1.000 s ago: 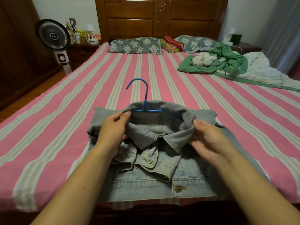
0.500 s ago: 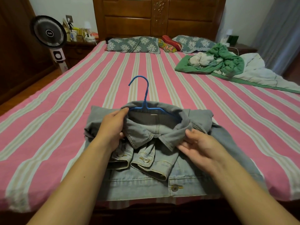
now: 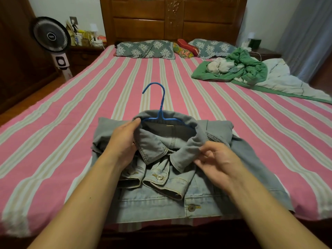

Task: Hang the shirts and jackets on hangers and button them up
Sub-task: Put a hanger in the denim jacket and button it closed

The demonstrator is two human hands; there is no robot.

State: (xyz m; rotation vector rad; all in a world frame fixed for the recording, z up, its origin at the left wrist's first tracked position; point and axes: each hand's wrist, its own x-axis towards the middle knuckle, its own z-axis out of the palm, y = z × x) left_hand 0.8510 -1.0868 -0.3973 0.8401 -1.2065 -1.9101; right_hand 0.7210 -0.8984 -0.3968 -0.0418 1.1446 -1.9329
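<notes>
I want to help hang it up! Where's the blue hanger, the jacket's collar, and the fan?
blue hanger [image 3: 162,103], head view, on its neck.
collar [image 3: 152,147], head view, left flap.
fan [image 3: 51,35], head view, grille centre.

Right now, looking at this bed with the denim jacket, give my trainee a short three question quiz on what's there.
1. True or false: the blue hanger sits inside the denim jacket, its hook sticking out past the collar.
2. What does the right hand hold? A) the hanger's hook B) the jacket's collar C) a pillow
3. Fill in: the green garment lies on the person's ____ side of the striped bed.

Key: 1 true. 2 B. 3 right. The left hand grips the collar's other side.
</notes>
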